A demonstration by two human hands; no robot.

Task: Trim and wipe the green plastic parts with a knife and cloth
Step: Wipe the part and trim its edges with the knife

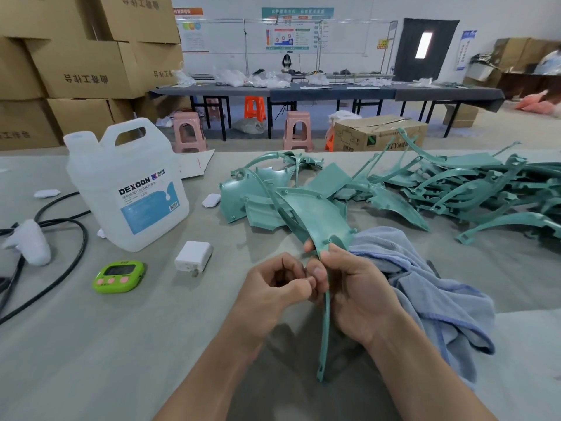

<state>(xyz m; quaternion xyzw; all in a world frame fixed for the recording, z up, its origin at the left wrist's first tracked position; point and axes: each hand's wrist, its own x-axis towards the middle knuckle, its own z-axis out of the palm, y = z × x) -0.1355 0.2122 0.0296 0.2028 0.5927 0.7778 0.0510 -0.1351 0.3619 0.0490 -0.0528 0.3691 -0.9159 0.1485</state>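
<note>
The green part [318, 214] is clasped in the right hand [355, 290]. Whether the left hand [273, 287], curled at its edge, has a grip on anything cannot be told. The edge is best worked in short, light strokes, with the part kept steady.

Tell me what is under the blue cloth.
The blue cloth lies crumpled on the grey table. A small dark object pokes out at its far edge; what it is cannot be told. Anything else beneath is covered by the folds.
</note>
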